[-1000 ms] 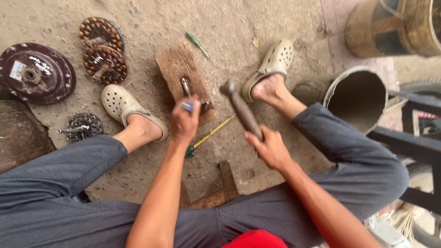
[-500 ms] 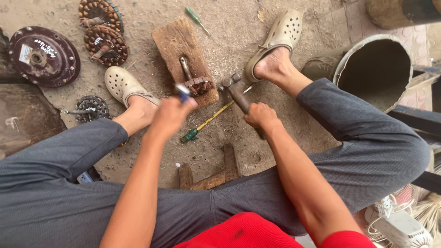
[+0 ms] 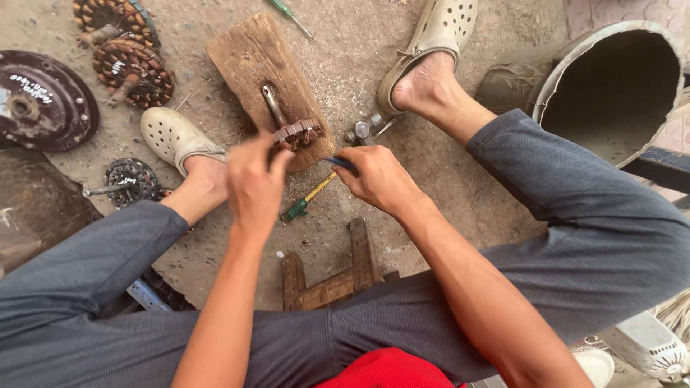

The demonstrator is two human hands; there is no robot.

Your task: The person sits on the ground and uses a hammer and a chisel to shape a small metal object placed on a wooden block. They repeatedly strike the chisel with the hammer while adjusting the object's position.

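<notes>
The left hand (image 3: 253,181) pinches the rusty copper-wound motor core (image 3: 296,134) steady on the worn wooden block (image 3: 248,57); the right hand (image 3: 377,177) grips a blue-handled tool (image 3: 340,163) closed.

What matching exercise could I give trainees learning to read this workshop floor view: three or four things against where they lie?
Things:
1. wooden block
2. dark round metal cover
3. grey bucket
4. green-handled screwdriver

Places:
A. far left edge of the floor
B. upper right, lying on its side
C. between the two feet
D. on the ground below the right hand

Pairs: 1-C, 2-A, 3-B, 4-D
</notes>
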